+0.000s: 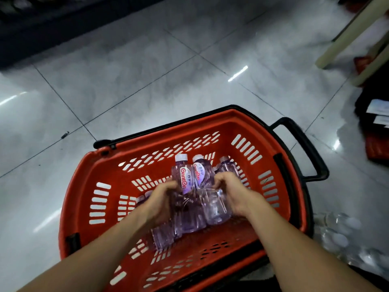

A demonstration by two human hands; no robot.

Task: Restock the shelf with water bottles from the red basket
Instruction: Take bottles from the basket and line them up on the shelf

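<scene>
A red plastic basket [101, 186] with black handles sits on the tiled floor below me. Inside it lie several clear, purple-tinted water bottles [185, 180] with white caps and red-lettered labels. Both my hands are down in the basket. My left hand [159, 199] grips the left side of a cluster of bottles. My right hand [233, 190] grips the right side of the same cluster. More bottles [162, 237] lie under and beside my left wrist, partly hidden by my arm.
Glossy grey floor tiles [147, 70] surround the basket. A dark shelf base [52, 22] runs along the top left. A cream shelf frame [353, 34] stands at the top right. A pack of white-capped bottles [341, 234] lies at the lower right, next to dark and red items [376, 131].
</scene>
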